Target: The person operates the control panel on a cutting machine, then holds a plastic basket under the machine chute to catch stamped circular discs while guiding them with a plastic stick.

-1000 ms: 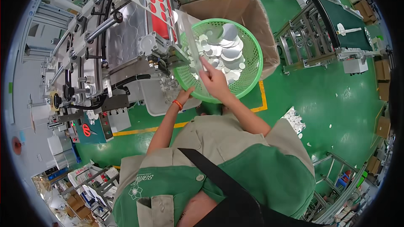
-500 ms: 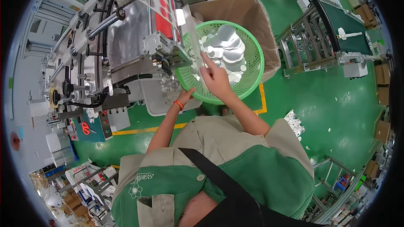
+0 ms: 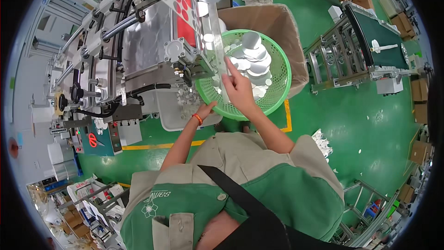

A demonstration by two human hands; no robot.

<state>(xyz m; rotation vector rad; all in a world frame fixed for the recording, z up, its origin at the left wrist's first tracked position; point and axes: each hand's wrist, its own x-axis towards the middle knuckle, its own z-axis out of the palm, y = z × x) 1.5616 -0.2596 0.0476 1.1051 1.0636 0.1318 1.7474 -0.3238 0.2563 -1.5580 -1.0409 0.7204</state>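
The right hand (image 3: 238,90) reaches up over the near rim of the green mesh basket (image 3: 282,71), its fingers lying along a narrow strip of clear material (image 3: 217,41) that runs from the hand toward twelve o'clock into the machine (image 3: 143,51). The fingers look closed lightly on the strip's lower end, though the palm side is turned away and the actual grip is hidden. The left hand (image 3: 206,109) sits at about seven o'clock from the right one, just beside the basket's lower-left rim; its fingers point up and disappear under the rim (an orange band (image 3: 198,119) shows at the wrist), so whether it grasps anything cannot be told. Inside the basket lie silver discs (image 3: 252,58), large ones piled toward one o'clock and small ones scattered below, partly covered by the right hand. Behind the basket, a brown cardboard box (image 3: 286,28) is mostly hidden by it. The machine's upper part is cut off at the frame's edge.
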